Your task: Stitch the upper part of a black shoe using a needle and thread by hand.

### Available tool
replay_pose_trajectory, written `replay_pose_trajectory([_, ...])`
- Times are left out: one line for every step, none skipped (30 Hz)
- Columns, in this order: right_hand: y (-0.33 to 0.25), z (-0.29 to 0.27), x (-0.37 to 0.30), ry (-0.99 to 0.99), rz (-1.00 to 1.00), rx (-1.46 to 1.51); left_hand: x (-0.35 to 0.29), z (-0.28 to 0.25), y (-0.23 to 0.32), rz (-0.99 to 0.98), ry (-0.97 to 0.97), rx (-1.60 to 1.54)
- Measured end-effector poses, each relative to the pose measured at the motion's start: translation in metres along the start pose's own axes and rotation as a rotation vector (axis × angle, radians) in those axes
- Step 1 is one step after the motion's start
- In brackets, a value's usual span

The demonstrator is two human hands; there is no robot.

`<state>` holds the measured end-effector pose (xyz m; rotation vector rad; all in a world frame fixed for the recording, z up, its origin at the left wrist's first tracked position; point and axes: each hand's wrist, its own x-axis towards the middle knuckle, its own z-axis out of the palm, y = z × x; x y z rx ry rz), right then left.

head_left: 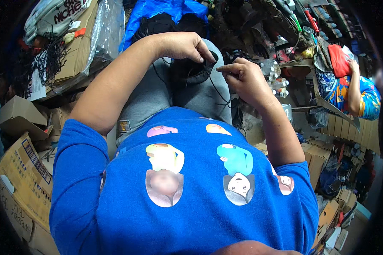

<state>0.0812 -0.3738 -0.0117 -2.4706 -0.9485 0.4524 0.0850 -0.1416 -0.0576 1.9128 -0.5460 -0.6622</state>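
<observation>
A black shoe (190,73) rests on my lap between my grey-trousered thighs, its dark details hard to make out. My left hand (184,46) reaches over its far side, fingers closed on the shoe's edge. Just right of it, my right hand (246,80) is pinched, with index fingertip and thumb close to the shoe's opening. A thin black shoelace (217,90) trails from the shoe down over my right thigh. The part of the lace at my right fingertips is too fine to see clearly. Another loose lace end hangs near my left wrist.
Beyond my knees, more black shoes (159,23) lie on a blue plastic sheet (136,15). Cardboard boxes (23,117) and a bundle of black laces (47,63) are at left. Small bottles (278,83) stand at right, near a table where another person (364,95) handles red material.
</observation>
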Motion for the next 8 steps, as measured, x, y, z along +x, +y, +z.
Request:
replay_pose_trajectory([0.0, 0.001, 0.0, 0.003, 0.005, -0.016, 0.001, 0.001, 0.0, -0.001, 0.007, -0.016])
replay_pose_trajectory([0.001, 0.003, 0.001, 0.001, 0.006, -0.018, 0.003, 0.001, -0.001, 0.003, 0.018, -0.034])
replay_pose_trajectory([0.003, 0.005, 0.002, -0.017, 0.007, 0.029, 0.004, 0.001, -0.001, 0.0, 0.016, -0.036])
replay_pose_trajectory([0.007, 0.008, 0.003, -0.034, 0.007, 0.076, 0.006, 0.001, -0.002, 0.004, 0.012, -0.051])
replay_pose_trajectory([0.012, 0.009, 0.006, -0.036, 0.005, 0.076, 0.007, 0.0, -0.003, 0.018, 0.009, -0.073])
replay_pose_trajectory([0.019, 0.009, 0.009, -0.081, 0.013, 0.204, 0.007, -0.001, -0.004, 0.005, 0.01, -0.068])
replay_pose_trajectory([0.027, 0.009, 0.013, -0.127, 0.062, 0.308, 0.008, 0.0, -0.005, 0.004, -0.012, -0.102])
replay_pose_trajectory([0.036, 0.01, 0.016, -0.195, 0.106, 0.427, 0.01, -0.001, -0.006, 0.008, -0.031, -0.139])
